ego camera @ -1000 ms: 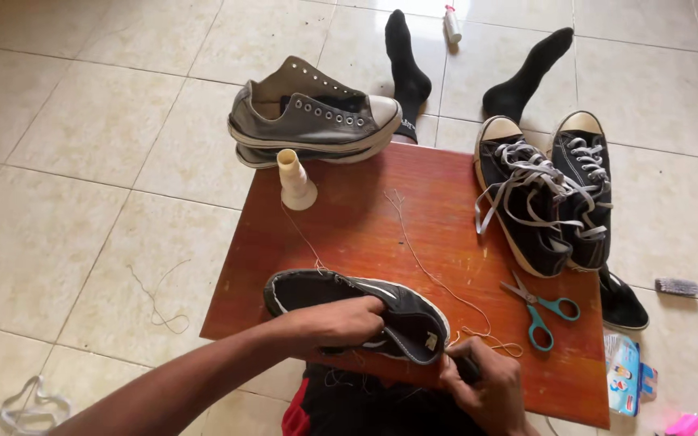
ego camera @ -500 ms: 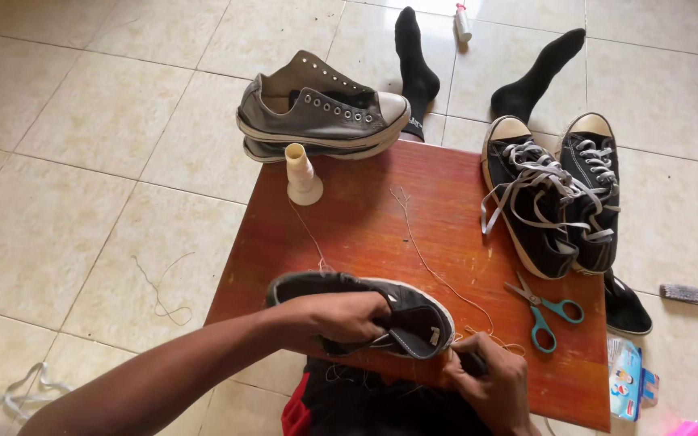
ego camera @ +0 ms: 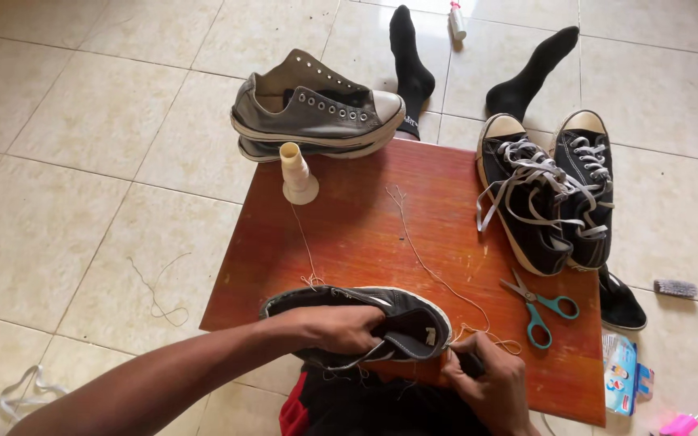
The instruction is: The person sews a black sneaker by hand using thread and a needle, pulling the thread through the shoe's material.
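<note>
Head view: black sneaker (ego camera: 365, 319) is lying lengthwise left-right on the table's (ego camera: 365, 234) near edge; left hand (ego camera: 341, 327) is gripping its collar, right hand (ego camera: 486, 379) fingers are pinching thread (ego camera: 430, 266) at its right toe end.

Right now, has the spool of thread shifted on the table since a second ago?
No. The spool of thread stands at the same spot near the table's far left corner, just in front of the grey shoes; only the camera view shifted slightly.

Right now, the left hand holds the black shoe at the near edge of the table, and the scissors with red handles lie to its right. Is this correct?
Not quite: the scissors have teal handles, not red, as the head view shows. The rest holds: the left hand holds the black shoe at the near edge of the table, and the scissors lie to its right.
</note>
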